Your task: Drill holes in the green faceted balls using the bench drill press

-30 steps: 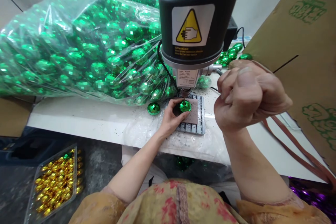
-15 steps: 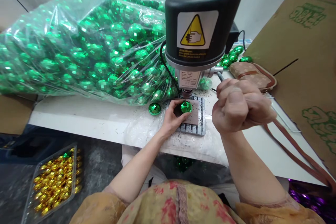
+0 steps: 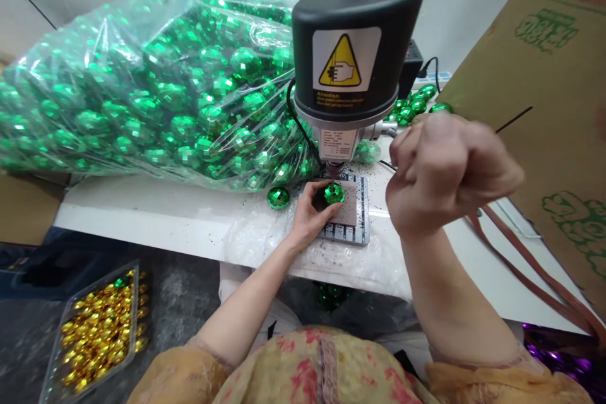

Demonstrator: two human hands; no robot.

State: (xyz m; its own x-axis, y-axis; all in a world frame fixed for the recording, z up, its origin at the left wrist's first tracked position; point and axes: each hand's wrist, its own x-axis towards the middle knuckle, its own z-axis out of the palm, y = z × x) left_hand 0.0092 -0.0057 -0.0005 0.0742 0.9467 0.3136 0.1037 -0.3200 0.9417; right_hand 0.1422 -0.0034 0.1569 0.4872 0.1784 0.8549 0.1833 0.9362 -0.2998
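Observation:
A green faceted ball (image 3: 334, 194) sits on a flat brown pad (image 3: 349, 207) under the chuck (image 3: 334, 169) of a small bench drill press (image 3: 348, 57). The thumb and fingers of my left hand (image 3: 310, 209) are curled round the ball's left side, pinching it in place. The drill bit comes down at the ball's top; how deep it reaches I cannot tell. My right hand (image 3: 449, 170), blurred, is closed in a fist round the press's feed lever on the right, which it mostly hides. Another green ball (image 3: 278, 197) lies left of the slotted metal base (image 3: 345, 235).
A large clear bag of green balls (image 3: 156, 88) fills the back left. More green balls (image 3: 416, 104) lie behind my right hand. A cardboard box (image 3: 544, 107) stands at the right, by a brown strap (image 3: 530, 271). Below left is a clear tub of gold balls (image 3: 97, 334).
My right hand has moved up and to the right. The drill head looks slightly lower, with more of its column showing. My left hand and the ball have stayed put.

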